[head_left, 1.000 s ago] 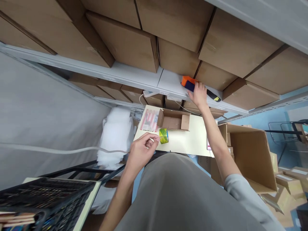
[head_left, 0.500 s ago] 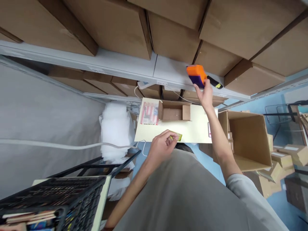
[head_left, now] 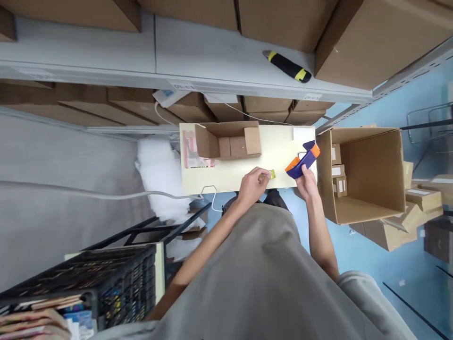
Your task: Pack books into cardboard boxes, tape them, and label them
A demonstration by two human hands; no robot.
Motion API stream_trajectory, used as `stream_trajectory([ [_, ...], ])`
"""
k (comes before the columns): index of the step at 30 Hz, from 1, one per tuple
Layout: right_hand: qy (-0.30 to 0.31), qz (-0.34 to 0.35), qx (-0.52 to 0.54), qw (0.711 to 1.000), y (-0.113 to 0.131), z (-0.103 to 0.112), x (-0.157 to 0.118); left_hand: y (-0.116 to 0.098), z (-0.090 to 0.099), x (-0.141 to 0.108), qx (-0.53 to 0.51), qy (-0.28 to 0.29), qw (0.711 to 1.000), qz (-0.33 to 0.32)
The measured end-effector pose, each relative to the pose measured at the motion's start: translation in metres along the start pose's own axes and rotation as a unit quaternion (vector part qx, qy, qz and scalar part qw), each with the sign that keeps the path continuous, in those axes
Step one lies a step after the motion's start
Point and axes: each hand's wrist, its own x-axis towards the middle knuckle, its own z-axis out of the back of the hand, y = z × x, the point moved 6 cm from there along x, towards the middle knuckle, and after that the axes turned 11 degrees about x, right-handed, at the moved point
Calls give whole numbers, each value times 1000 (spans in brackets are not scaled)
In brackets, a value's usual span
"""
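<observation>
Slanting purple-orange tool (head_left: 303, 163), long axis toward far right.

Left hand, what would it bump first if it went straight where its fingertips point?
Probably the purple-and-orange tool in the right hand. Their heights are unclear, so the left hand might pass above or below it.

This place looks like a packing room or storeroom: there are cardboard boxes (head_left: 283, 23) on metal shelves (head_left: 212, 52).

Purple-and-orange tool (head_left: 303, 163) in the right hand (head_left: 307, 183), above pale table (head_left: 276, 141).
</observation>
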Motion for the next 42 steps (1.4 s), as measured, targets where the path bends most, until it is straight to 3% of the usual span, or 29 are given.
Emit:
stream_trajectory([
  [5, 18, -24, -27, 999, 19, 53, 16, -31, -61, 40, 15, -3, 1000, -3],
  [8, 29, -32, -47, 998, 24, 80, 24, -31, -84, 50, 15, -22, 1000, -8],
  [11, 51, -46, -69, 995, 22, 96, 28, 1, -95, 48, 7, -47, 999, 14],
  [16, 128, -18, -216, 968, 14, 103, 31, 101, -104, 26, -58, -102, 982, 149],
  [18, 157, 30, -345, 925, 9, 103, 36, 137, -104, 13, -72, -141, 967, 201],
  [22, 199, 100, -590, 776, -16, 97, 59, 187, -105, -8, -102, -193, 941, 259],
  [27, 252, 128, -751, 597, -58, 68, 108, 221, -104, -25, -145, -269, 903, 301],
  [31, 269, 98, -807, 516, -92, 53, 144, 236, -106, -34, -174, -299, 884, 314],
  [35, 268, 84, -818, 501, -107, 56, 157, 244, -111, -41, -199, -312, 868, 331],
  [40, 244, 168, -781, 550, -90, 61, 141, 240, -115, -45, -197, -313, 875, 314],
  [42, 233, 176, -779, 555, -85, 62, 135, 237, -116, -45, -192, -309, 878, 311],
])
